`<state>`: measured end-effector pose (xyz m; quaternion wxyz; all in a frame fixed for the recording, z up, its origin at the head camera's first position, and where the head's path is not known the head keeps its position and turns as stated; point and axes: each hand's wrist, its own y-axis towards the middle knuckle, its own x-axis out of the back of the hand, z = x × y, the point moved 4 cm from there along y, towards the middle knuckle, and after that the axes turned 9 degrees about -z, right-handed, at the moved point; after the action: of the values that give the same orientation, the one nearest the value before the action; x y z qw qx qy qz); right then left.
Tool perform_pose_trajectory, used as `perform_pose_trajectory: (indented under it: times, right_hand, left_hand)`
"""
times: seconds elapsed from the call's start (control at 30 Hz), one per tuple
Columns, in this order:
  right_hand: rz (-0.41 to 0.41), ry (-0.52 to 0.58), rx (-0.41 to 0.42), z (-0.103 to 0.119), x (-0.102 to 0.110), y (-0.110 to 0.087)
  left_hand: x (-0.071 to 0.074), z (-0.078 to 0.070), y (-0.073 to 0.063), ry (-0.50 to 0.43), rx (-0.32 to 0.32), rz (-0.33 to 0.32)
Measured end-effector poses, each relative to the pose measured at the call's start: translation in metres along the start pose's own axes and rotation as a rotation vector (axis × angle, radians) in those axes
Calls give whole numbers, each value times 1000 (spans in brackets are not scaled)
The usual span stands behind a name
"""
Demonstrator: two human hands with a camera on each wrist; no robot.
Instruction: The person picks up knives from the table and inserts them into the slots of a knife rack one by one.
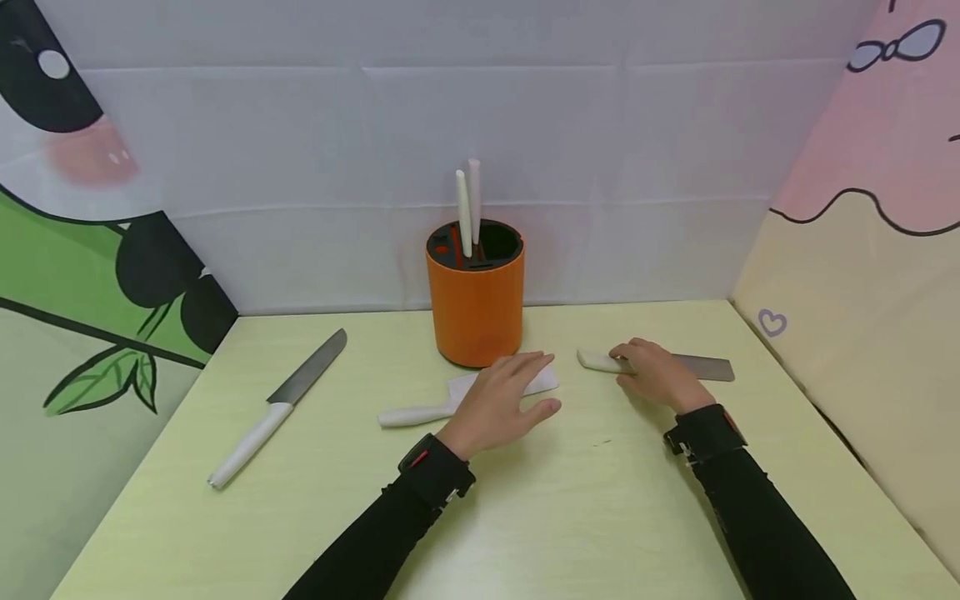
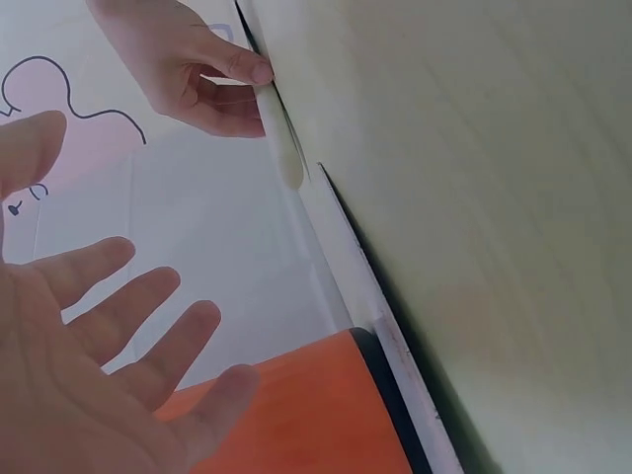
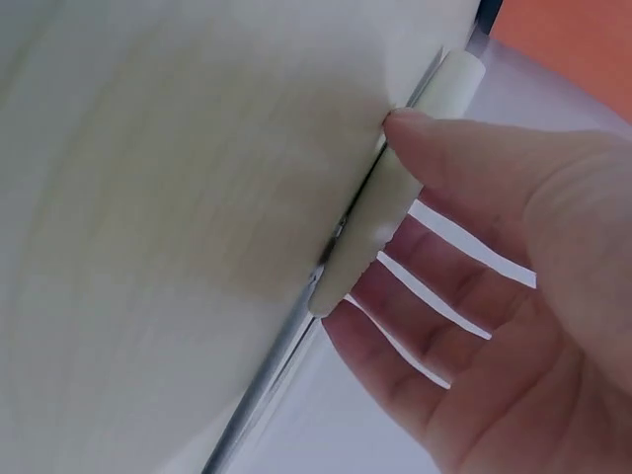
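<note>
My right hand (image 1: 660, 375) pinches the pale handle of a knife (image 1: 707, 367) that lies on the table's right side, its grey, square-ended blade pointing right. In the right wrist view the thumb presses one side of that handle (image 3: 380, 202) and the fingers meet the other. Fingers spread and holding nothing, my left hand (image 1: 495, 404) is over a white cleaver (image 1: 416, 415), partly hiding its blade. Behind the cleaver stands an orange knife block (image 1: 476, 312) with a black slotted top. Two white handles (image 1: 464, 212) stick up from it.
Another knife (image 1: 307, 367), with a white handle and grey blade, lies slanted on the left of the pale wooden table (image 1: 570, 517). A light fabric wall (image 1: 300, 150) rises behind the table, and printed panels border both sides.
</note>
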<state>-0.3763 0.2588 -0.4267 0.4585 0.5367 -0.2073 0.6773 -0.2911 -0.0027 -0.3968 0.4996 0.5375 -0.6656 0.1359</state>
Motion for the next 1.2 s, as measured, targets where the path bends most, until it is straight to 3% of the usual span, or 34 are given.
perform_pose_trajectory:
  times: [0.33, 0.57, 0.77, 0.97, 1.2]
  right_hand:
    - [2, 16, 15, 5, 3, -6]
    - [-103, 6, 127, 24, 23, -1]
    - [-211, 129, 209, 58, 50, 4]
    - [-308, 280, 243, 102, 76, 10]
    - [-361, 486, 212, 151, 90, 23]
  left_hand:
    - [4, 2, -3, -35, 19, 1]
    - [18, 4, -1, -107, 64, -34]
    - [44, 1, 1, -160, 86, -96]
    - [81, -3, 1, -206, 24, -216]
    - [121, -7, -6, -254, -26, -338]
